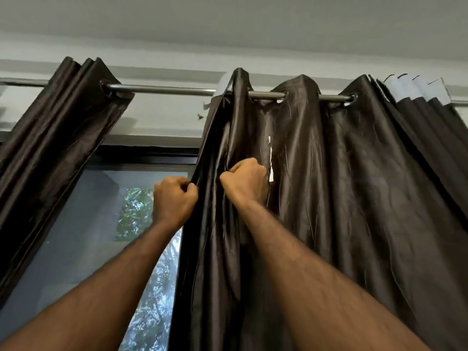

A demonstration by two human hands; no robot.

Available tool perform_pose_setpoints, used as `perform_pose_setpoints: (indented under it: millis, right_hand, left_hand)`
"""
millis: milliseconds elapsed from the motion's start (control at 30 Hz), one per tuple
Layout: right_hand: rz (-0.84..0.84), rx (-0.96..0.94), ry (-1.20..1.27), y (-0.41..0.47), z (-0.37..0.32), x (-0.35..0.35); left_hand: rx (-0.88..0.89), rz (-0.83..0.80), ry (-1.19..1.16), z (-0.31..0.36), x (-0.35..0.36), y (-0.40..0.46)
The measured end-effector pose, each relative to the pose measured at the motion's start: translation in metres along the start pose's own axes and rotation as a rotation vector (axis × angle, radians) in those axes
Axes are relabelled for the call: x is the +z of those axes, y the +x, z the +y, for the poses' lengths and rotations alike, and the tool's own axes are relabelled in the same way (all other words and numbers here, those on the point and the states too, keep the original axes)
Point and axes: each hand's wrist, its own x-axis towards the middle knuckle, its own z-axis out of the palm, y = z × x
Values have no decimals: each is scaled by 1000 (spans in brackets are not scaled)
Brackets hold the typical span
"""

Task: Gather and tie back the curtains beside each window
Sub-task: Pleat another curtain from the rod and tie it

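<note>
Both hands raised overhead, forearms reaching up from the bottom of the view. Left hand (174,198) fisted on the leading edge of the right curtain (316,198), fingers curled round the hem where fabric meets open window. Right hand (244,182) just beside it, a little higher, knuckles toward the camera, clenched on a fold a short way into the panel. Both grips tight; neither hand spread.

Holding edge and next fold together looks like the start of bunching: likely meant to slide the panel rightward along the rod, stacking pleats so they can be tied.

Right curtain: dark, glossy, hung by eyelets, part spread across the right side of the window. Its far-right pleats are already packed tight, pale lining showing at the top. A pale strip, maybe a label or tear, runs down the cloth just right of the right hand; cannot tell which.

Left curtain (58,138): same dark cloth, bunched at the left end, well apart from the hands. No tie-back visible on either one.

Curtain rod (162,89): metal, bare between the two curtains.

Window (83,224) behind: dark frame, mesh or tinted pane, foliage beyond. Small speck on the wall (164,117) under the rod, too small to identify. Ceiling (253,24) above.

Judgement: gathering early, tying not yet begun.
</note>
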Motion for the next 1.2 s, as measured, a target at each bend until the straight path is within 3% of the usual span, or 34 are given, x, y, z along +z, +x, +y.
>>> perform_pose_setpoints:
  millis: [233,333,467,567,700,733,867,933,1067,1200]
  right_hand:
    - [14,83,38,-4,12,-11]
    - [36,117,-9,0,21,-21]
    - [72,-16,-194,4,44,-30]
    - [-69,-75,-91,8,53,-27]
    - [-386,72,330,20,65,-32]
    - [-381,62,337,22,70,-36]
    - [148,-169,-188,25,99,-67]
    - [311,-127,-340,28,113,-84]
    - [336,88,-379,37,136,-99]
    - [322,229,-233,40,143,-101]
  left_hand:
    - [100,-88,-96,47,32,-10]
    - [44,-122,7,53,45,-11]
    - [-8,-81,50,55,53,-16]
    - [72,-142,-76,63,62,-23]
    - [83,-138,-146,68,64,-28]
    - [81,-140,-116,67,64,-28]
    - [40,-129,-96,55,67,-27]
    - [29,-117,-103,47,70,-27]
    - [-11,-93,-138,35,73,-27]
    - [-7,-80,-167,36,68,-28]
